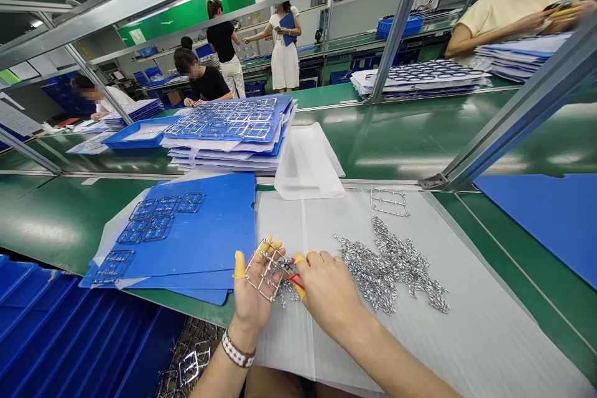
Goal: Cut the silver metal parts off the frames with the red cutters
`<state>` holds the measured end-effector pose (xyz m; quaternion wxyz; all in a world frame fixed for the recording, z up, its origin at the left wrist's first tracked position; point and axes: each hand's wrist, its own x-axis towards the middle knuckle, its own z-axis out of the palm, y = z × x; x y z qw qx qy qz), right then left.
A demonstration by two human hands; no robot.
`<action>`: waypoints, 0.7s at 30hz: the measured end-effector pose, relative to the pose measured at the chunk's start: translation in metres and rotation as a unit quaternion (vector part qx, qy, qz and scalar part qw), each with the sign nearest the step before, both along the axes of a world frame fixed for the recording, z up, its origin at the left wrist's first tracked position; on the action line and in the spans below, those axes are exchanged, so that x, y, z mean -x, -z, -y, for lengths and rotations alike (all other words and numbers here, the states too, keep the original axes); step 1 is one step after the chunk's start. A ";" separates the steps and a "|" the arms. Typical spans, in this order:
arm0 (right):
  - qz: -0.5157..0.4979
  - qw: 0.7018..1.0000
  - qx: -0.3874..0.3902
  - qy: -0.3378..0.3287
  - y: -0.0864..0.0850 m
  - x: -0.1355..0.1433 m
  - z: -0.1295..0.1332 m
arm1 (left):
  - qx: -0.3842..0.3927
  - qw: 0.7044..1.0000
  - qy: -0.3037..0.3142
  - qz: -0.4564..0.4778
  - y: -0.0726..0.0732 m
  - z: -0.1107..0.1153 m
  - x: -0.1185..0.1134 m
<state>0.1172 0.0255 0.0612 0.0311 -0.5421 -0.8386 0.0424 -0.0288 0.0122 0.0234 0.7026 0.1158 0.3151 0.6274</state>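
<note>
A small silvery metal frame (263,268) rests in my left hand (252,298), palm up, with yellow covers on some fingertips. My right hand (329,292) is closed around red-handled pliers (296,278), whose tips reach the right side of the frame. Beneath the pliers lie a few small metal pieces. To the right, a big heap of small silvery twisted pieces (392,267) spreads over the white sheet (466,336). Several similar frames (156,214) lie on the blue board (214,230) at the left. Another frame (389,202) sits above the heap.
Behind the blue board stands a tall stack of sheets (228,152) topped with frames, beside a blue tray (140,134). A metal post (504,106) rises at the right. Blue bins (69,336) fill the lower left. Several people are across the benches.
</note>
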 end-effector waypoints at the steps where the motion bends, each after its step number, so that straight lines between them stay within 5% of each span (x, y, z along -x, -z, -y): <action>1: -0.006 1.000 -0.007 0.002 0.000 -0.001 0.002 | 0.002 1.000 -0.002 0.003 -0.001 -0.001 0.000; 21: -0.016 0.999 0.024 -0.022 -0.004 0.006 0.013 | -0.006 0.997 -0.045 -0.062 0.003 -0.005 -0.007</action>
